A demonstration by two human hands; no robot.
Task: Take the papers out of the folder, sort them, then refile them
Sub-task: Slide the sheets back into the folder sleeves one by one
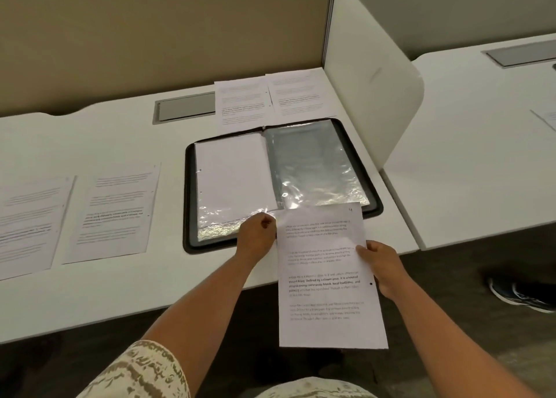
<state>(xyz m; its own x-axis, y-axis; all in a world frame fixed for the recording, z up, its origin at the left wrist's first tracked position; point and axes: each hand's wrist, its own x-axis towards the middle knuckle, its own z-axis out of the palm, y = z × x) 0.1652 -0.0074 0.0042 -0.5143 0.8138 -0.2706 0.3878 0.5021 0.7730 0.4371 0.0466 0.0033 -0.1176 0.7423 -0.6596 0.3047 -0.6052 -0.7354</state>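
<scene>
Refiling looks underway: right hand pinches the printed sheet by its punched edge, just off the bench front, while left hand, beside it, grips the sleeve corner in the open folder. Best to spread that sleeve mouth and feed the sheet in squarely.

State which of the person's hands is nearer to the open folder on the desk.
Left. The left hand rests on the open folder, at the near edge of its left sleeve. The right hand holds a printed sheet off the folder's near right corner.

glossy plastic sleeves, matt paper sheet
</scene>
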